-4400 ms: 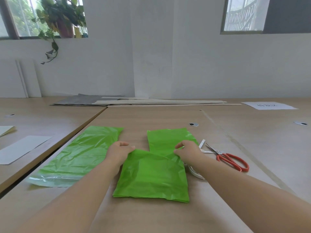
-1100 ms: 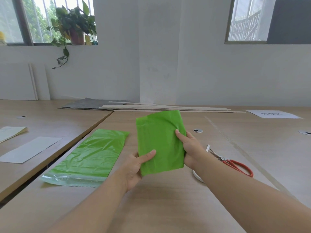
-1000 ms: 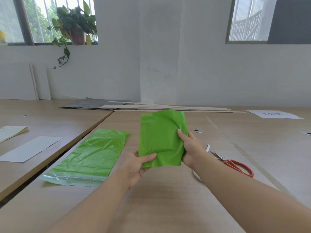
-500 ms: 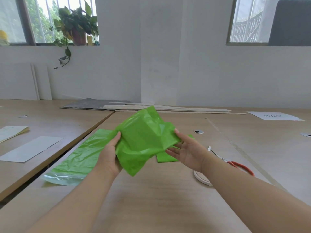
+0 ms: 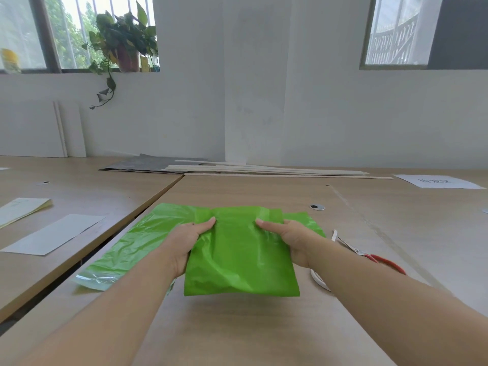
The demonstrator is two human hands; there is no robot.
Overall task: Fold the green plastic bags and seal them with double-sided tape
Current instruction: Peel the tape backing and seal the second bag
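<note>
Nearest, the folded green bag is held just above the wooden table, its lower edge hanging free. The left hand grips the bag's left side, thumb on top; the right hand grips its right side the same way. Under the right forearm lies a roll of white tape, and beyond it red-handled scissors. A second green bag lies flat to the left. Farther back, wooden slats rest by the wall.
</note>
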